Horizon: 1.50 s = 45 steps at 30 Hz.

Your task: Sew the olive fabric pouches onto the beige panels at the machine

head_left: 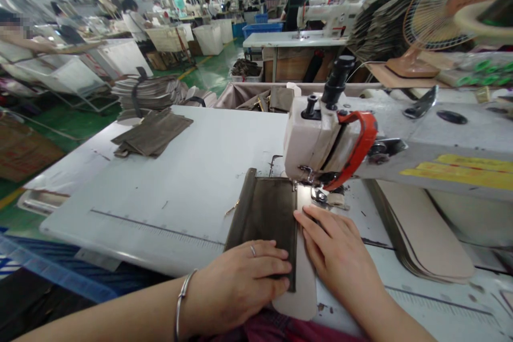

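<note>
Under the head of a white sewing machine (306,136) lies a dark brown fabric panel (270,208) on top of a pale, round-cornered piece (298,304). My left hand (244,272) rests on the lower part of the panel, fingers stretched out flat. Along the panel's right edge, close to the presser foot, my right hand (334,243) lies with its fingertips on the pale strip and the seam edge; its fingers are extended. A small zipper pull (231,208) sticks out at the panel's left side.
Folded dark fabric pieces (154,131) lie at the table's far left. A stack of pale rounded panels (425,230) sits right, under the machine arm. Beyond the table stands a bin of pieces (256,97). A fan (436,5) stands at the back right. Other people work farther off.
</note>
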Each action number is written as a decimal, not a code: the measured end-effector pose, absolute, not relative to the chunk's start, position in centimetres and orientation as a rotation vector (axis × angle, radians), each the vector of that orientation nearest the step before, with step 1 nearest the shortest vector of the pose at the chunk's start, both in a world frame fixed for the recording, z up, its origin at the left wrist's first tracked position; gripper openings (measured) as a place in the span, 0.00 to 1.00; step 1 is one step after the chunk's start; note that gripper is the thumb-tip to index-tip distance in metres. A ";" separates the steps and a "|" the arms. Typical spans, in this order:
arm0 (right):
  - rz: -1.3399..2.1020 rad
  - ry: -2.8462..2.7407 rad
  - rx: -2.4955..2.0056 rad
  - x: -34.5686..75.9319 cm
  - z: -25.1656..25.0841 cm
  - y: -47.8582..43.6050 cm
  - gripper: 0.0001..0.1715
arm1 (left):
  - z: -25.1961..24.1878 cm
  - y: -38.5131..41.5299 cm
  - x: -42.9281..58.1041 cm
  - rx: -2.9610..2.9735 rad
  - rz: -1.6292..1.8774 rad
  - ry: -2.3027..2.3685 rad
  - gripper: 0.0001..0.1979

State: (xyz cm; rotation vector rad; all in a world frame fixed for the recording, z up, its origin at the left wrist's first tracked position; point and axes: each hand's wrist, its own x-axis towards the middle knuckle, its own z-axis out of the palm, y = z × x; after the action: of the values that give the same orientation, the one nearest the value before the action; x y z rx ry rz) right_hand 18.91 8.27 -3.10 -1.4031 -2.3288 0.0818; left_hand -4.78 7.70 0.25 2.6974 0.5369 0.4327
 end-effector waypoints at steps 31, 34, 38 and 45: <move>0.121 -2.344 -1.408 19.2 -3.3 8.3 0.23 | 0.2 14.1 -2.9 2.860 0.481 0.480 0.13; 0.117 -2.343 -1.404 19.2 -3.2 8.2 0.23 | 0.0 14.9 -2.7 2.890 0.471 0.480 0.12; 0.105 -2.347 -1.403 19.2 -3.0 8.3 0.24 | -0.3 15.8 -2.4 2.925 0.426 0.528 0.11; 0.108 -2.429 -1.469 19.3 -2.3 9.3 0.24 | -0.2 17.4 -1.7 2.916 0.357 0.596 0.11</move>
State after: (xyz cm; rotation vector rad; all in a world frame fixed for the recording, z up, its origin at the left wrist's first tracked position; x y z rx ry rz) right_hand 19.32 9.28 -2.30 -1.4693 -2.4292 0.1081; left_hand -1.72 17.37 -0.23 2.9163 0.5962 0.3574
